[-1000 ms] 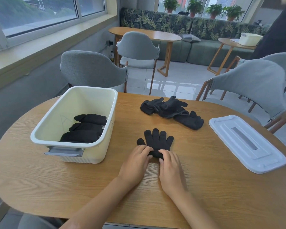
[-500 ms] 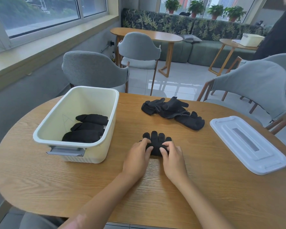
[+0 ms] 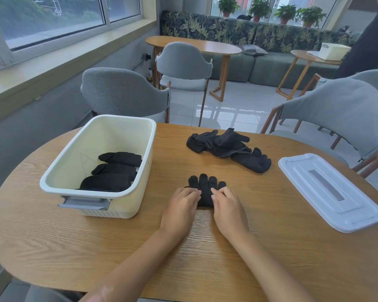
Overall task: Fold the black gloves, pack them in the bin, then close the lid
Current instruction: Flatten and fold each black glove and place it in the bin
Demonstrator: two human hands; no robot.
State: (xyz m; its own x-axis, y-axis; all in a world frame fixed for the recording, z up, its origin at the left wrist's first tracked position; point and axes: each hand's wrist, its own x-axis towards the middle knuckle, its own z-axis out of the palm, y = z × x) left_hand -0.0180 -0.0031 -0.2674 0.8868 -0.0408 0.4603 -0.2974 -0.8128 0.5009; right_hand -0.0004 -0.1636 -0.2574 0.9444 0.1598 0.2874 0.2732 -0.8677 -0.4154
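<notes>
1. There is a single view, from a camera worn on the person's head, so no second view shares any part of the scene.
2. It looks forward and down over both forearms to the left hand [image 3: 180, 202] and right hand [image 3: 228, 203], which sit low and central, close to the lens.
3. The wide angle also takes in the table [image 3: 205, 258] under the hands, and chairs, windows and a sofa well beyond them.
</notes>
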